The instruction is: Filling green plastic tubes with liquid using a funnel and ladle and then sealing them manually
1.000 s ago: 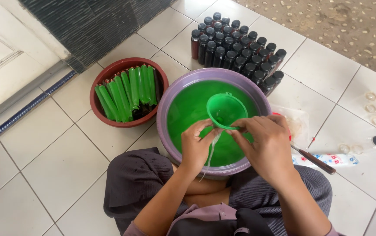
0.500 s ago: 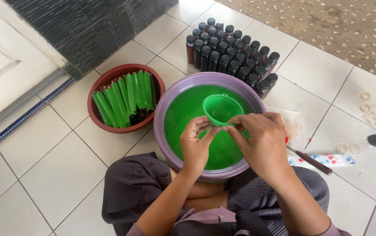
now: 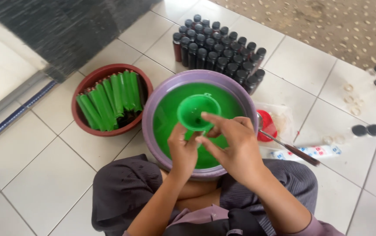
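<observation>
Head view: both hands, left hand and right hand, pinch a green funnel over the purple basin of green liquid, where a slip could splash the tiled floor.

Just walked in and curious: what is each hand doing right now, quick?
Left hand: fingers pinched shut at the green funnel over the purple basin; what they grip cannot be told.
Right hand: fingers partly curled at the funnel's rim; grip cannot be told.

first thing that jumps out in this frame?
The purple basin of bright green liquid, dead centre on the tiled floor, with a green funnel over it. The left hand and right hand meet at the funnel's near edge. Left sits a red bowl of green tubes; behind, dark-capped bottles.
</observation>
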